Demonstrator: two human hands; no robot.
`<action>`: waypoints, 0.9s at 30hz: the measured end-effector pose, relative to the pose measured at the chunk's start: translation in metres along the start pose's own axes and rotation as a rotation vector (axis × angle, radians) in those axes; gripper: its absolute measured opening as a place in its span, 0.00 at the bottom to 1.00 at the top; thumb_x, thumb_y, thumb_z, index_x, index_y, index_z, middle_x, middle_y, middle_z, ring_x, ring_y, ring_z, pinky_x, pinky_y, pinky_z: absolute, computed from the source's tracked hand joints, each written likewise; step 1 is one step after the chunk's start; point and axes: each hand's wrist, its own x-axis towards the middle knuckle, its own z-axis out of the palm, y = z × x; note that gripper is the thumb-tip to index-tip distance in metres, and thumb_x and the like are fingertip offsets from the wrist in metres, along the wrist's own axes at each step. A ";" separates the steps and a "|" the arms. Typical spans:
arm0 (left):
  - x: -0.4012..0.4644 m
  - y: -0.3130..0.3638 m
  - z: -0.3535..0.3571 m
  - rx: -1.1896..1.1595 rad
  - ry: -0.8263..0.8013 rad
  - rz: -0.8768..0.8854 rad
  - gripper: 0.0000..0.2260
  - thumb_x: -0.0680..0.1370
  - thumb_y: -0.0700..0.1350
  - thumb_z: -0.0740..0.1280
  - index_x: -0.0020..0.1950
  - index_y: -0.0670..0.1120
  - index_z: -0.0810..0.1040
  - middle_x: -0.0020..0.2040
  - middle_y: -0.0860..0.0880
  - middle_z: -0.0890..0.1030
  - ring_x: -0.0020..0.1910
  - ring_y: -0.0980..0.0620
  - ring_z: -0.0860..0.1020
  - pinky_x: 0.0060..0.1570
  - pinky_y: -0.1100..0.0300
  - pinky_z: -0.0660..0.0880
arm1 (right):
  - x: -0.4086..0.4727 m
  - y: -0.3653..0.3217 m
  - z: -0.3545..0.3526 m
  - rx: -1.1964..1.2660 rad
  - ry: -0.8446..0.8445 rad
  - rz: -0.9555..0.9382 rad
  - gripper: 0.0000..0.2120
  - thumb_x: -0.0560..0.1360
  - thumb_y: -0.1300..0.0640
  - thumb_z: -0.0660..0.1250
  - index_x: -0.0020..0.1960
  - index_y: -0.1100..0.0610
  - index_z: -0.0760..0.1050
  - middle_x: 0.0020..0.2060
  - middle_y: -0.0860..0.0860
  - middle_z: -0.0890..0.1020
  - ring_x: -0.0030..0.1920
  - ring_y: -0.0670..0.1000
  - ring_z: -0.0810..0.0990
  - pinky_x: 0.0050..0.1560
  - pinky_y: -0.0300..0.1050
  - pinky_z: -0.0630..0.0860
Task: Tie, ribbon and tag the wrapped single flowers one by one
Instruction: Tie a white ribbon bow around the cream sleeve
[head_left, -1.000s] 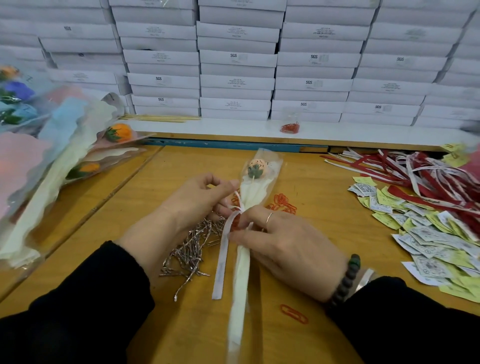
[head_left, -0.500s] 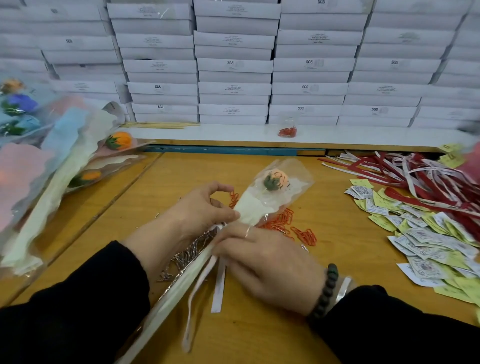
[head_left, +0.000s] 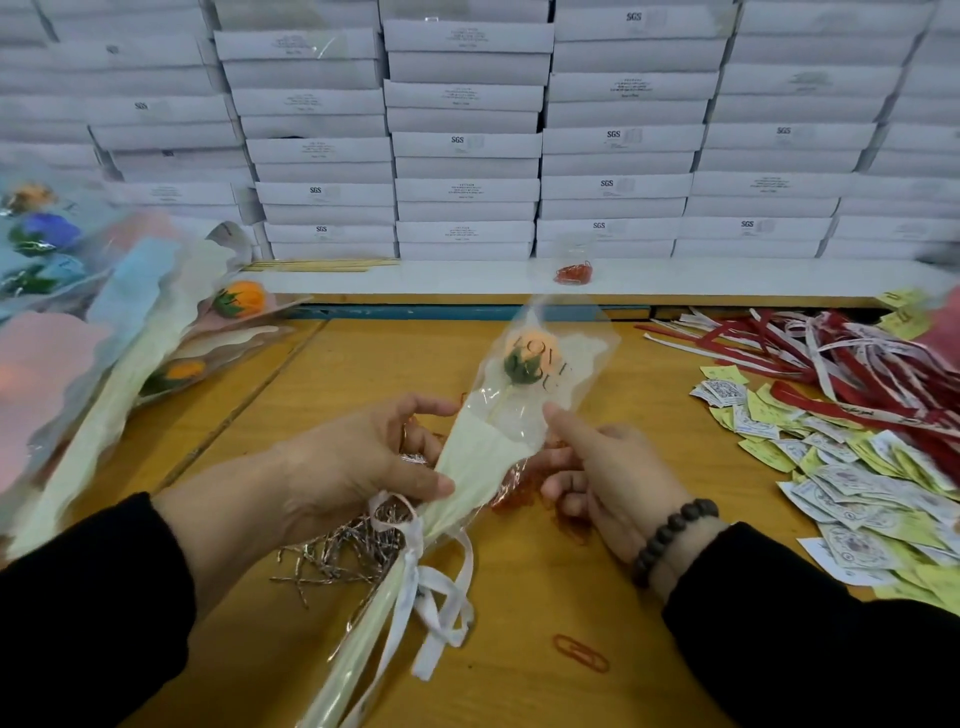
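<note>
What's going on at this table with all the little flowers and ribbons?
A person is finishing single wrapped flowers. The left hand holds one wrapped flower off the table, just above a white ribbon already tied round its stem. The right hand touches the clear wrap with its thumb, its other fingers curled. No tag is visible on this flower; paper tags and spare ribbons lie to the right, other wrapped flowers to the left.

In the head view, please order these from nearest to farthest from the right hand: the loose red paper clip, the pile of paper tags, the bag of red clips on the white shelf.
From the right hand:
1. Loose red paper clip, on the table just below it.
2. Pile of white and yellow paper tags, to its right.
3. Clear bag of red clips, on the white shelf behind.
</note>
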 end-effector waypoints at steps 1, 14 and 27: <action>-0.002 0.000 -0.001 0.040 -0.020 -0.028 0.31 0.64 0.29 0.71 0.64 0.49 0.70 0.42 0.44 0.78 0.36 0.47 0.78 0.31 0.61 0.78 | 0.001 0.000 -0.001 0.019 0.002 -0.004 0.13 0.75 0.53 0.67 0.45 0.62 0.68 0.20 0.49 0.76 0.17 0.46 0.71 0.16 0.34 0.63; 0.011 0.010 0.007 0.134 0.075 -0.100 0.27 0.61 0.42 0.74 0.59 0.43 0.72 0.53 0.39 0.81 0.42 0.48 0.82 0.37 0.59 0.79 | -0.013 0.012 0.019 -0.062 -0.240 -0.189 0.07 0.74 0.64 0.68 0.50 0.61 0.71 0.31 0.53 0.83 0.24 0.48 0.79 0.22 0.35 0.72; -0.004 0.006 0.013 0.220 0.053 -0.181 0.27 0.62 0.46 0.75 0.58 0.42 0.73 0.42 0.44 0.84 0.38 0.48 0.83 0.34 0.59 0.79 | 0.014 0.002 -0.009 -0.059 0.008 -0.186 0.10 0.74 0.59 0.68 0.37 0.56 0.70 0.20 0.44 0.76 0.21 0.44 0.74 0.24 0.36 0.72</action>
